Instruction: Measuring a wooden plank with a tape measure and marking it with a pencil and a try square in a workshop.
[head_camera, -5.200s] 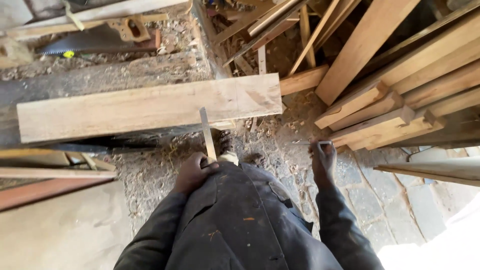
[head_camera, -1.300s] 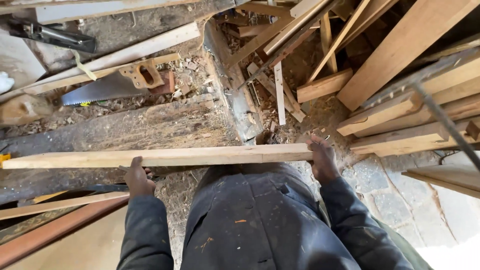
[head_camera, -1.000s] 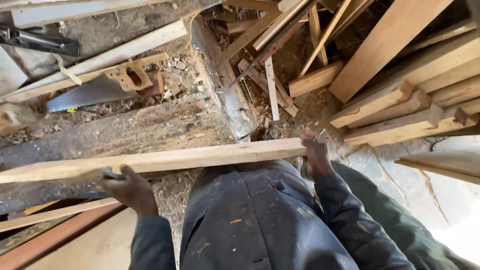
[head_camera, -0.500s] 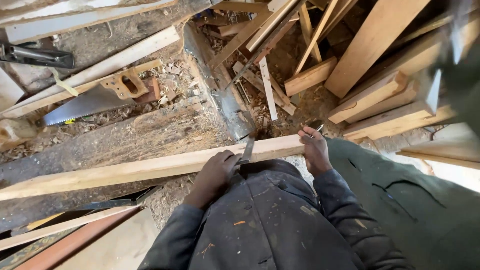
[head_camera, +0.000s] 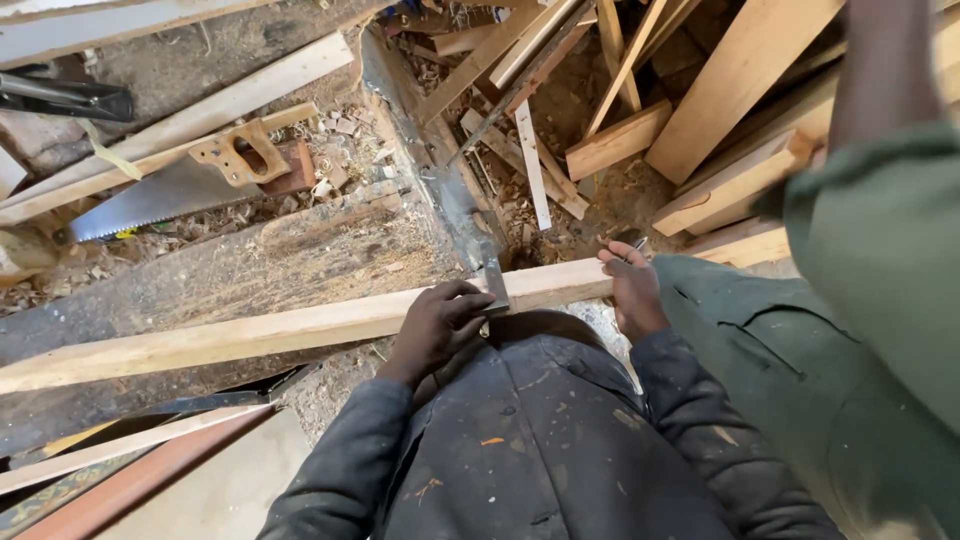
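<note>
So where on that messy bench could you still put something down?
The barest patch is the dark bench top, between the handsaw behind and the long plank in front. Behind the saw, shavings and strips crowd the top. Right of the bench, offcuts and stacked boards fill the floor.

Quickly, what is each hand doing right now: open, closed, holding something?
Left hand: closed on a metal square laid across the plank.
Right hand: closed on the plank's end.

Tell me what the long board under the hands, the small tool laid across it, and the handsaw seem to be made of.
Board: pale bare wood, grain visible, apparently unfinished.
Tool: thin flat grey blade, probably metal.
Handsaw: dull grey toothed blade, likely steel; tan handle, apparently wood.
</note>
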